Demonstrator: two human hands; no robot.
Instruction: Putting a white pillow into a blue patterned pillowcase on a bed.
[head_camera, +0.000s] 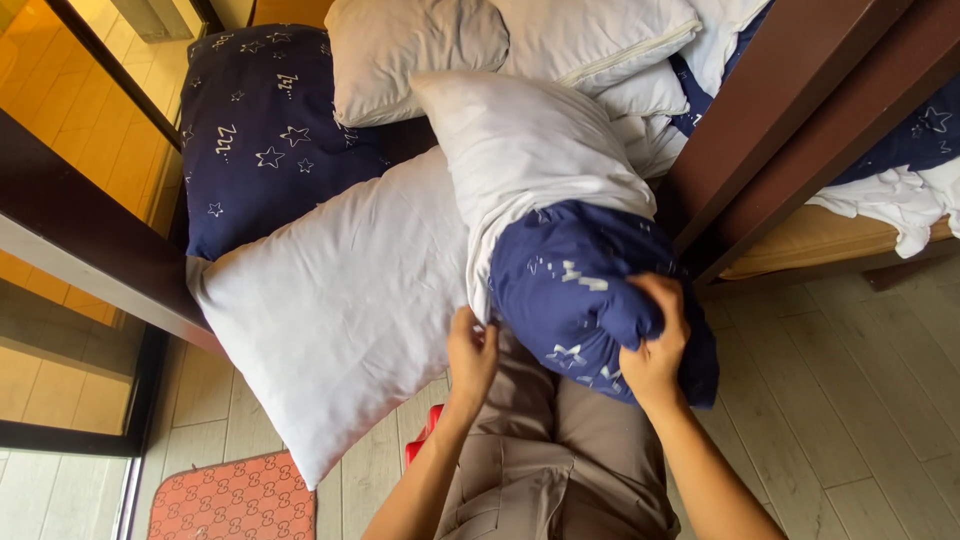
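Single head-worn view looks steeply down, close above bed.

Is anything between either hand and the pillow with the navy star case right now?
Nothing visible. The right hand grips the bunched navy star-print pillowcase directly, and the left hand touches the white pillow at the case's edge. The large white pillow lies beside them, not between.

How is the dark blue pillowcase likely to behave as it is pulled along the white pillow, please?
The dark blue pillowcase is probably floppy: it bunches under the right hand. The white pillow likely yields, sagging between its ends. Both seem light.
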